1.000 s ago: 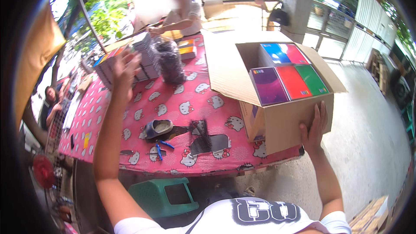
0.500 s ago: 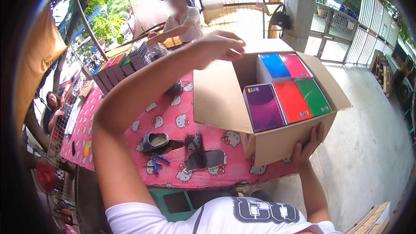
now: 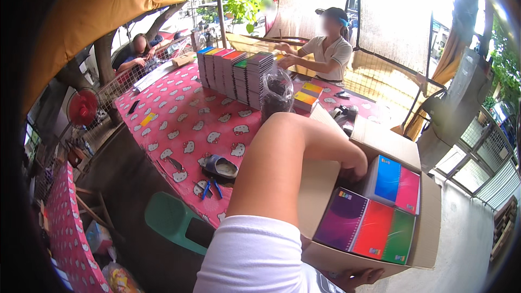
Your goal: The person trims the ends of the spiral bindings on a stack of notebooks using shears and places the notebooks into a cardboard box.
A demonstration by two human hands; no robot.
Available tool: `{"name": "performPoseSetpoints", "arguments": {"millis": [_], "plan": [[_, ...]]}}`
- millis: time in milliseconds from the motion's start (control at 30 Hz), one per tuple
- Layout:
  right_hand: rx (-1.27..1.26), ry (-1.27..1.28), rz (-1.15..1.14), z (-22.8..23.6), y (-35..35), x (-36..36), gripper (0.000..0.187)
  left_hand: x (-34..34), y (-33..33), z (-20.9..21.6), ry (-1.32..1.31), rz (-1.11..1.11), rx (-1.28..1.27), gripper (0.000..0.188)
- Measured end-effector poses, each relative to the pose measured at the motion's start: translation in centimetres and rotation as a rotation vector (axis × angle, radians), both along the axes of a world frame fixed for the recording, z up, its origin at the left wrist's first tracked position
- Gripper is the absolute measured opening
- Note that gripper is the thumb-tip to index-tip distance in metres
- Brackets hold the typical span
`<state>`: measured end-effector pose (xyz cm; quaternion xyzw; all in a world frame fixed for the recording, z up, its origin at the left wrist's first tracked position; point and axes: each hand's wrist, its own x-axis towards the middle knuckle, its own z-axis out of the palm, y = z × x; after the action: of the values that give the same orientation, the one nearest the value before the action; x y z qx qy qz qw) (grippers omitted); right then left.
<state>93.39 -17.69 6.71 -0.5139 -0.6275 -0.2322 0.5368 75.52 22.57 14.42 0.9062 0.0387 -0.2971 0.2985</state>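
Observation:
A large open cardboard box (image 3: 429, 233) stands at the right, its flaps spread. Stacks of small spiral notebooks fill most of it: a purple notebook (image 3: 341, 218), a red notebook (image 3: 371, 228) and a green notebook (image 3: 397, 233) in the near row, a blue notebook (image 3: 387, 178) and a pink notebook (image 3: 407, 189) behind. My left hand (image 3: 355, 167) reaches down into the gap at the box's far left corner, beside the blue stack; its fingertips are hidden. Below, my right hand (image 3: 364, 278) grips the box's near side, partly covered by the box.
Tall notebook stacks (image 3: 233, 78) and a plastic bag (image 3: 277, 89) stand on the pink patterned tablecloth (image 3: 179, 125). Closer lie a shoe-shaped holder (image 3: 221, 167) and blue cutters (image 3: 211, 189). A green stool (image 3: 168, 214) sits below. One co-worker (image 3: 328, 49) stands across the table; another person (image 3: 140, 54) is farther left.
My left hand has come down from above the flap into the box. The view has swung left, so the box now appears farther right and lower. My right hand stays at the box.

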Motion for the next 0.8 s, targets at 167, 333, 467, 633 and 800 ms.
{"name": "performPoseSetpoints", "arguments": {"millis": [167,333,467,633,800], "plan": [[-0.263,-0.035,0.165,6.7,-4.0,6.2,0.031,6.7,-6.3,7.1,0.329,1.062,-0.194,0.024],[-0.175,-0.343,0.073,19.3,-1.3,12.1,0.022,6.7,-4.5,6.9,0.252,1.105,-0.257,0.024],[-0.281,0.062,-0.146,20.1,7.4,20.6,0.035,7.0,-3.1,6.3,0.273,1.135,-0.248,0.025],[-0.653,0.982,0.429,14.0,13.4,20.4,0.057,9.1,-1.3,6.0,0.232,1.123,-0.239,0.026],[-0.899,0.984,0.428,11.9,13.6,17.7,0.05,8.6,-0.9,5.7,0.232,1.173,-0.233,0.027]]}}
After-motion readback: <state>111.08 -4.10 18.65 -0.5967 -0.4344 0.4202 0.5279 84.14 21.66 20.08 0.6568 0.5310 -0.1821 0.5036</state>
